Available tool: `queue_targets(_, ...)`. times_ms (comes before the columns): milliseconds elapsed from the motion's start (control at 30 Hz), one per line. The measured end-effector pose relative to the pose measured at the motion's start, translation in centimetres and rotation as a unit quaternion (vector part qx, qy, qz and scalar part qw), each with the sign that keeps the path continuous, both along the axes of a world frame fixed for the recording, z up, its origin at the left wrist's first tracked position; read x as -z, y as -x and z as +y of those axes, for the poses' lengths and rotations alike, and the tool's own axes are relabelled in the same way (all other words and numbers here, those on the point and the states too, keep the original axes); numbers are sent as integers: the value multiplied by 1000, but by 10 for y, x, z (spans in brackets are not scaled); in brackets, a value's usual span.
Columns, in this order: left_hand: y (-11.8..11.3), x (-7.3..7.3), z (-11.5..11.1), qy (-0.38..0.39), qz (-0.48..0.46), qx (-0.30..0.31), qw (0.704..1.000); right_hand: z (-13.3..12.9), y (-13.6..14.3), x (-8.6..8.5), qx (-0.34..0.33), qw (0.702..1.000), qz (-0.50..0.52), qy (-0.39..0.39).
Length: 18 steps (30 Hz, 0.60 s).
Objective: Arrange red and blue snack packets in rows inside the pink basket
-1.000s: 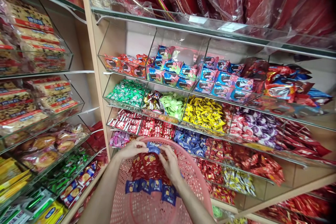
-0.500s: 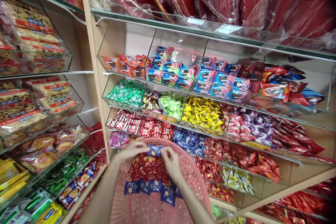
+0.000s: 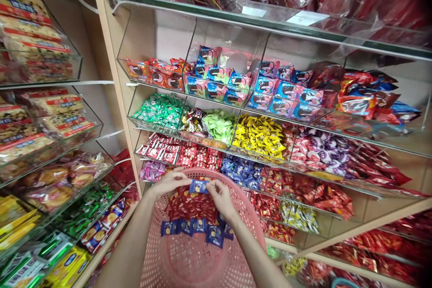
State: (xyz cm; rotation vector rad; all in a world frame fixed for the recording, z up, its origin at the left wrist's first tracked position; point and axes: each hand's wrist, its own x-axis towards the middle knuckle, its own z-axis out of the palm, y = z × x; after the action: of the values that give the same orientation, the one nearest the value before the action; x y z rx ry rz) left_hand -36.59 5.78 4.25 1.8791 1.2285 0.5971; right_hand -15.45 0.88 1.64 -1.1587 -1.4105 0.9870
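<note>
A small blue packet [image 3: 199, 186] is stretched between my two hands, above the far part of a pink perforated basket [image 3: 248, 229]. My left hand [image 3: 173, 182] pinches its left end, and my right hand [image 3: 218, 194] pinches its right end. Beneath them, red packets [image 3: 192, 207] form a pile inside the basket. Several blue packets [image 3: 214, 235] lie in front of the red ones, partly in a row.
Clear-fronted shelf bins ahead hold green candies [image 3: 158, 111], yellow packets [image 3: 259, 137] and blue packets [image 3: 243, 171]. Packaged cakes [image 3: 30, 117] fill shelves at the left. Glass shelf edges and a wooden upright [image 3: 114, 76] stand beyond the basket.
The view has tilted slightly, so the shelves appear higher. Both hands still hold the blue packet, with little change in their grip.
</note>
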Motion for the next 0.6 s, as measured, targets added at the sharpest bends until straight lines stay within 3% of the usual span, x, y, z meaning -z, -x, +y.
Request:
queue_targets(133,-2,-4,0,-3,20,1,1000,-15,-27,-5,-70,987,-22,140)
queue_targets(300,-1,1,3,-7,29,-3,1000,-40,-53,18,-139,928,-91,333)
queue_targets(433,0,3,4,-3,29,-1,1000,-46,-62,37,-126,902,-152,385)
queue_targets(600,1,2,4,-4,36,-2,999,-41,-71,35,-136,876,-207,413)
